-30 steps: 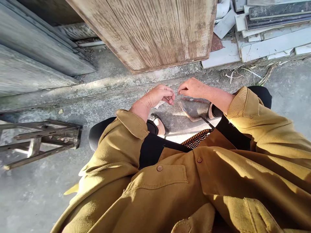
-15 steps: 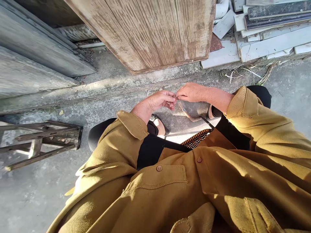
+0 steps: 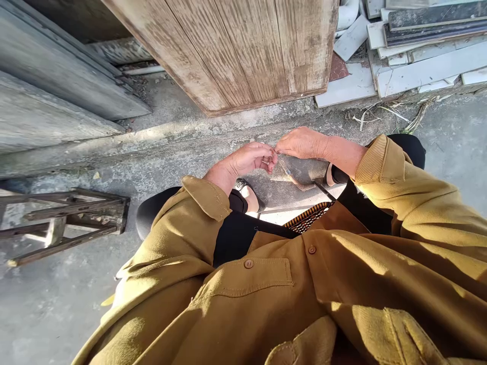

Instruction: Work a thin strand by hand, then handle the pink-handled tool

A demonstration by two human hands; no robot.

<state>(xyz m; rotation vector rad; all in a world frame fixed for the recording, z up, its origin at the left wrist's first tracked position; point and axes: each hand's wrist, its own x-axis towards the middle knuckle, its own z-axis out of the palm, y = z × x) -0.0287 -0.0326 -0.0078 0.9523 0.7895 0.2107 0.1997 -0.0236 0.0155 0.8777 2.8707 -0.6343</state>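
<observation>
My left hand (image 3: 251, 157) and right hand (image 3: 299, 143) are meeting now, fingertips pinching together; whether they're gripping anything tiny, I can't tell. Nearer me than the hands, a brown strip (image 3: 302, 185) is showing between my shoes (image 3: 240, 185); beyond them, a wooden panel (image 3: 251, 50) is looming.

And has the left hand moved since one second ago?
Yes: against the wooden panel, the left hand has shifted slightly, away from the panel's lower edge.
</observation>
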